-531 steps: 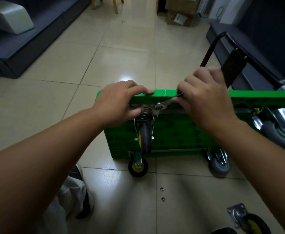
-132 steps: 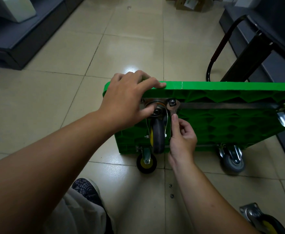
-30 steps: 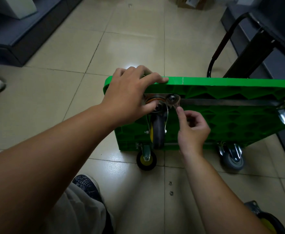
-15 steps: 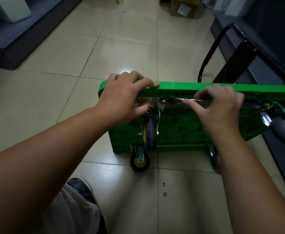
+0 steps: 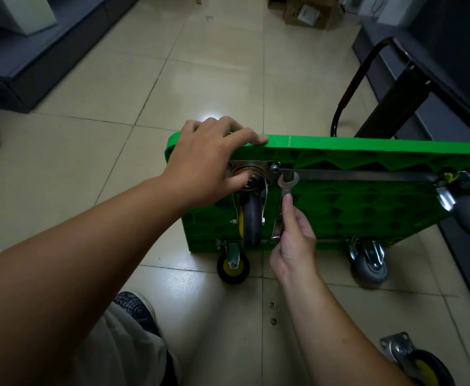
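A: Biggest thing first?

B: Tiled floor (image 5: 214,79). On it a green cart (image 5: 367,213), tipped up on one long edge, ribbed underside toward the camera, black handle (image 5: 349,90) out behind at the right.

A: And on that underside?

B: A metal bar (image 5: 362,176) running along just below the top rim. Near the hands, a grey-wheeled caster (image 5: 252,218) at the upper left corner, wheel hanging down. Lower, on the floor, a yellow-hubbed caster (image 5: 233,264) and a small grey caster (image 5: 371,264).

A: Hands?

B: Left hand (image 5: 208,165) on the cart's upper left corner, fingers laid nearly straight over the top rim, thumb pressed against the swivel of the grey-wheeled caster. Pressing, not clenched. Right hand (image 5: 295,246) lower, fingers curled round the shank of a wrench (image 5: 284,201), forefinger stretched up along it.

A: Where exactly, that wrench?

B: Upright against the underside, just right of the grey wheel. Open end up, touching the lower edge of the metal bar, just below and right of the bolt (image 5: 275,168) in the caster's plate. Beside the bolt, not round it.

A: Anything smaller?

B: A loose caster (image 5: 417,360) lying at lower right, well apart from the cart. A shoe (image 5: 136,307) at bottom centre. Between them on the tile, two small metal rings (image 5: 272,304). Nuts or washers, cannot tell.
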The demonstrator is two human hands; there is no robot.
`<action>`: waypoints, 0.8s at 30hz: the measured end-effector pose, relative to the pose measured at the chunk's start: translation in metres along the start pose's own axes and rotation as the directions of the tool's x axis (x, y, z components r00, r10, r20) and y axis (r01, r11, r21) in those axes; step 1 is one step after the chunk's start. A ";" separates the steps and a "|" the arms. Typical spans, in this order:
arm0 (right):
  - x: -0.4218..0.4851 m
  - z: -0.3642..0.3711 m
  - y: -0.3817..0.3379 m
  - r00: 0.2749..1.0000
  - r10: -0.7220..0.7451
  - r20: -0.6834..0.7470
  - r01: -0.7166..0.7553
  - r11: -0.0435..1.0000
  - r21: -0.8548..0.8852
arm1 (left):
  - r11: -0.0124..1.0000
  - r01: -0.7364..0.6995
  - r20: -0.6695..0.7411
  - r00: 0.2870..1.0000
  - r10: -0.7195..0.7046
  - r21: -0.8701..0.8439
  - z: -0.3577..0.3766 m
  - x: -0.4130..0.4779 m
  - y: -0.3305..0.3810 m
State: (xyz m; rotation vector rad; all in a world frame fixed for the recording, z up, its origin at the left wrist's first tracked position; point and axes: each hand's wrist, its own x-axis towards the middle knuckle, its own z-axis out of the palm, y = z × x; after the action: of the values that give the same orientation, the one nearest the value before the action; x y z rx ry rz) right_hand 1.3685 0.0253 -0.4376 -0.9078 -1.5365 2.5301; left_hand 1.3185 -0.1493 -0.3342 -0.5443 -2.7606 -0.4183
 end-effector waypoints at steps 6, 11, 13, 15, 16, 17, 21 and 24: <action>0.006 0.011 0.010 0.999 -0.054 0.003 0.054 0.999 0.003 | 1.000 -0.006 -0.005 1.000 0.006 -0.002 0.000 0.000 -0.001; 0.007 0.018 0.005 0.986 -0.160 -0.051 0.158 0.986 -0.052 | 1.000 -0.019 -0.014 1.000 0.019 0.010 0.002 0.000 -0.002; 0.009 0.018 0.001 0.965 -0.252 -0.069 0.241 0.961 -0.137 | 1.000 -0.017 -0.007 1.000 0.017 0.012 0.002 0.000 -0.003; 0.011 0.013 -0.008 0.919 -0.388 -0.065 0.362 0.899 -0.247 | 1.000 -0.014 -0.008 1.000 0.014 0.011 0.001 0.000 -0.003; 0.013 0.008 -0.015 0.889 -0.456 -0.044 0.423 0.853 -0.305 | 1.000 -0.012 -0.009 1.000 0.012 0.010 0.001 0.000 -0.002; 0.014 0.004 -0.024 0.854 -0.521 -0.004 0.483 0.794 -0.370 | 1.000 -0.010 -0.009 1.000 0.010 0.006 0.001 0.001 -0.002; 0.017 -0.009 -0.070 0.572 -0.752 0.327 0.661 0.187 -0.727 | 1.000 -0.004 -0.014 1.000 0.004 -0.005 0.001 0.001 -0.001; 0.007 0.001 -0.113 0.443 -0.690 0.572 0.612 -0.233 -0.756 | 1.000 -0.006 -0.009 1.000 0.006 -0.007 0.000 0.000 0.000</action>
State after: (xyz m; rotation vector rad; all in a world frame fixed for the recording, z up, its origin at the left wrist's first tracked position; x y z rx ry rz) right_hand 1.3335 0.0838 -0.3476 0.1053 -2.4977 0.5185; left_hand 1.3179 -0.1492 -0.3345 -0.5516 -2.7495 -0.4287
